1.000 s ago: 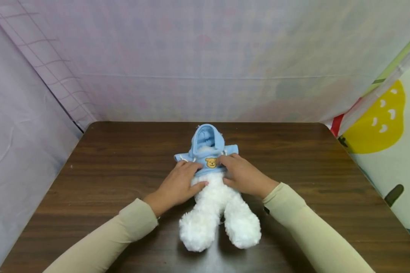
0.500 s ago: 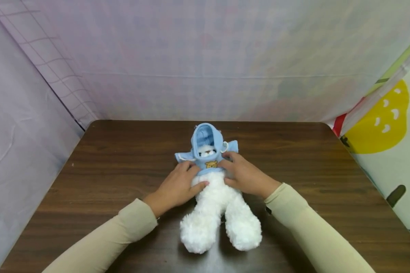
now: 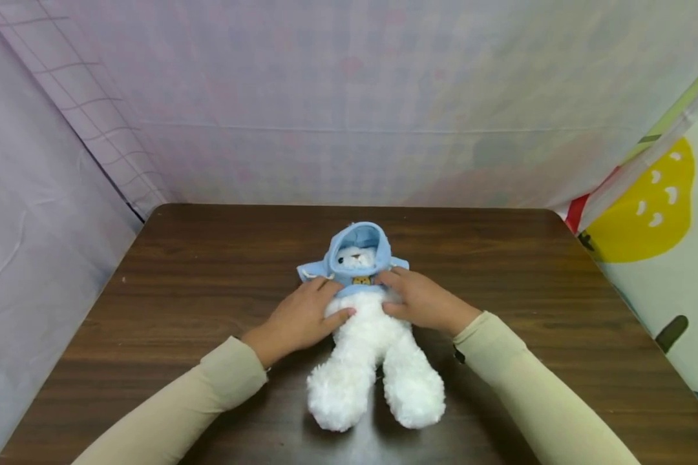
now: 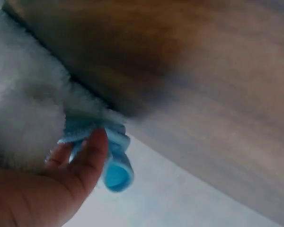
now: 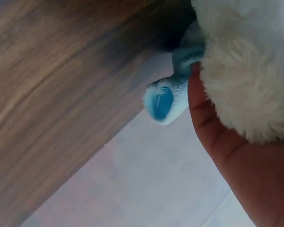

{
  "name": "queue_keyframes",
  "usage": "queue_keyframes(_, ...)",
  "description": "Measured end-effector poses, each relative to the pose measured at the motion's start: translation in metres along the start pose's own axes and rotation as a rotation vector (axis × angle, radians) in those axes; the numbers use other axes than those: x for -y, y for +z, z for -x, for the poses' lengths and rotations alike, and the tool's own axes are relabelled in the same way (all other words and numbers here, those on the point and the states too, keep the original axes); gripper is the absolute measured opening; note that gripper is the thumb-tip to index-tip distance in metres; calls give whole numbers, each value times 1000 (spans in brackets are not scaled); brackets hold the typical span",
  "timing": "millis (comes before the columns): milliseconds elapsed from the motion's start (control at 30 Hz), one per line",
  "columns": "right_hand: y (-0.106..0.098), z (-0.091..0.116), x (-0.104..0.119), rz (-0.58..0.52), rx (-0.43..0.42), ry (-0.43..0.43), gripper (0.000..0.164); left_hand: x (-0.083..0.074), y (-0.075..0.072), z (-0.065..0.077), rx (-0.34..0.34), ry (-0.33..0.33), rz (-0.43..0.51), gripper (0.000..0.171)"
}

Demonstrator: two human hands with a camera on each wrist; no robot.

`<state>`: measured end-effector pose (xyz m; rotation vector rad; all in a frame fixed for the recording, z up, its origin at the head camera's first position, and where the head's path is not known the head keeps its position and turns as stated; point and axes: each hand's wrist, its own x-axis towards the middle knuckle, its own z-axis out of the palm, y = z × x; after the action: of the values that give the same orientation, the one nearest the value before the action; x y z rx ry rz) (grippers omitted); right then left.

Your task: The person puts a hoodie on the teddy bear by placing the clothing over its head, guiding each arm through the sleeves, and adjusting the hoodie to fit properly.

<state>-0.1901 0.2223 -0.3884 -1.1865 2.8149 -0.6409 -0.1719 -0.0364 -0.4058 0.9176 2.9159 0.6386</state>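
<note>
A white plush toy (image 3: 369, 329) lies on its back, legs toward me, wearing a light blue hoodie (image 3: 357, 270) on its upper body. Its face shows inside the raised hood, partly covered. My left hand (image 3: 305, 311) grips the hoodie's lower edge on the left, its thumb lying on the white fur. On the other side, my right hand (image 3: 423, 301) holds the hem next to the bear patch. In the left wrist view, fingers curl at the blue cloth beside a hollow sleeve end (image 4: 117, 177). The right wrist view shows another sleeve opening (image 5: 163, 104) beyond a finger.
The toy lies on a dark wooden table (image 3: 209, 258). A pale patterned cloth (image 3: 349, 116) hangs behind the far edge, and another pale sheet (image 3: 41, 213) hangs at the left. Cloth with a yellow print (image 3: 645, 206) is at the right.
The toy's face has come into view within the hood opening. The hood has shifted slightly toward me and to the right, covering more of the bear patch. Both hands stay nearly in place.
</note>
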Motion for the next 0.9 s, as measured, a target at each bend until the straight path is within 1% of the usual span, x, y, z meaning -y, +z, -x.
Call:
queue_keyframes(67, -1, 1, 2, 11, -23, -4, 32, 0, -2, 1, -28, 14, -39, 56)
queue_keyframes(167, -5, 3, 6, 42, -55, -6, 32, -2, -8, 2, -83, 63, -86, 57)
queue_keyframes(200, -7, 3, 7, 45, -53, 1, 33, -2, -9, 3, -85, 78, -92, 59)
queue_keyframes(233, -10, 4, 9, 38, -42, 13, 36, -3, -11, 3, -77, 91, -98, 62)
queue_keyframes(300, -15, 5, 13, -3, 10, 53, 46, -5, -14, 4, -43, 115, -102, 71)
queue_keyframes(367, -18, 6, 17, -51, 83, 97, 60, -8, -16, 5, 9, 124, -110, 80)
queue_keyframes(433, -18, 7, 19, -60, 139, 126, 74, -10, -15, 5, 56, 123, -156, 88)
queue_keyframes(467, -16, 8, 20, -38, 150, 123, 80, -12, -14, 5, 67, 125, -182, 90)
queue_keyframes(533, -12, 9, 23, 39, 138, 95, 84, -14, -12, 5, 76, 130, -246, 94)
queue_keyframes(600, -6, 10, 26, 132, 103, 68, 84, -16, -10, 6, 73, 140, -312, 96)
queue_keyframes(700, 1, 13, 32, 262, 34, 40, 80, -19, -7, 6, 52, 156, -380, 96)
queue_keyframes(833, 7, 15, 36, 375, -41, 6, 75, -22, -3, 8, 12, 190, -418, 94)
queue_keyframes(900, 8, 15, 37, 399, -66, -14, 72, -22, -2, 8, -16, 212, -430, 93)
